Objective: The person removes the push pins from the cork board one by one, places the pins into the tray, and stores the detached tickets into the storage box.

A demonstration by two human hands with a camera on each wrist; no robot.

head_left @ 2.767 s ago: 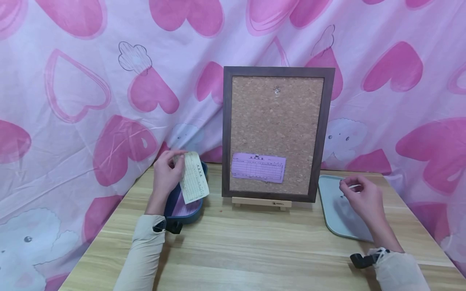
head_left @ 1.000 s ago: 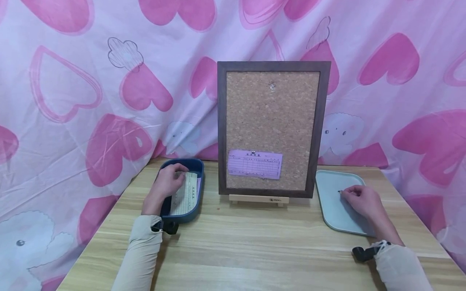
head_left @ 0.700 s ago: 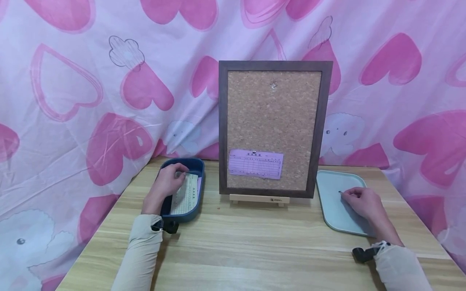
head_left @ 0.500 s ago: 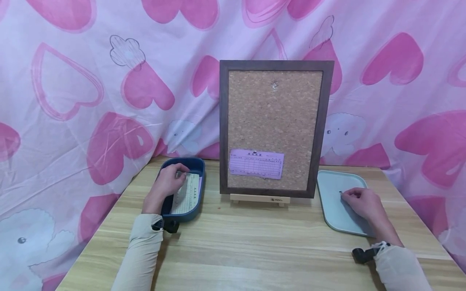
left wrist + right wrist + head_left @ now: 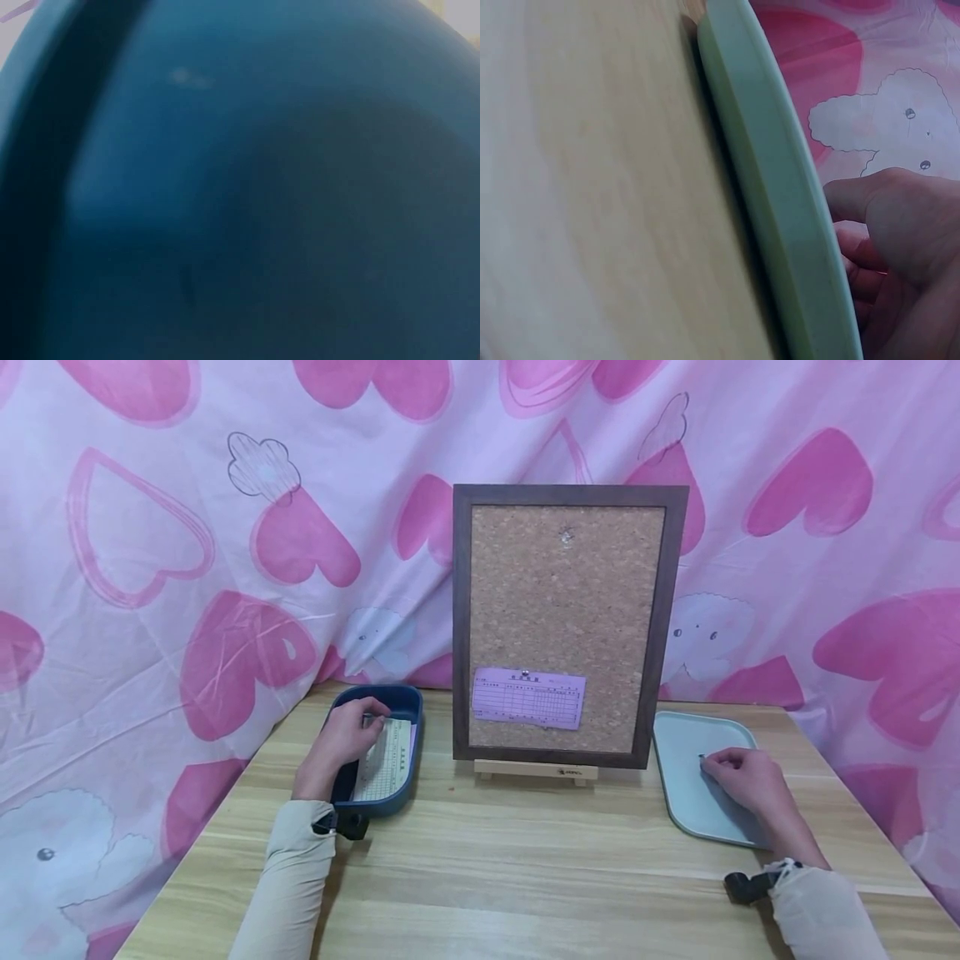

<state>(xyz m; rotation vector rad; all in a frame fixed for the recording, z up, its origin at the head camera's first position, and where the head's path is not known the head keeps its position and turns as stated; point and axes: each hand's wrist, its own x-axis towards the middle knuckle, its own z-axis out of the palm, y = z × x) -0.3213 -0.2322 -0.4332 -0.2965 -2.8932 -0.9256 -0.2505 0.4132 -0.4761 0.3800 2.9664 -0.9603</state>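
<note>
On the left, my left hand [image 5: 347, 739] reaches into the blue tray [image 5: 417, 752], pinching the upper edge of a pale yellow receipt slip [image 5: 390, 768] that lies inside. My right hand [image 5: 750, 781] is low over the pale green tray [image 5: 686, 806], thumb and forefinger together at a tiny dark pin-like item [image 5: 702, 757], too small to make out well. Between the hands stands a framed cork board [image 5: 562, 610], with a purple receipt slip [image 5: 528, 697] fixed at its lower left. The left wrist view shows only blurred blue tray wall [image 5: 225, 150].
A small wooden stand [image 5: 536, 770] supports the board on the wooden table [image 5: 525, 868]. Near the board's top is a shiny clear pin cluster [image 5: 566, 536]. A purple paper edge [image 5: 413, 739] shows beneath the yellow slip. A pink heart-print curtain [image 5: 300, 427] hangs behind.
Since the oldest frame, my left hand has lowered the yellow slip into the blue tray. My right hand has come down to the small item on the green tray. Both hands are nearly still lately.
</note>
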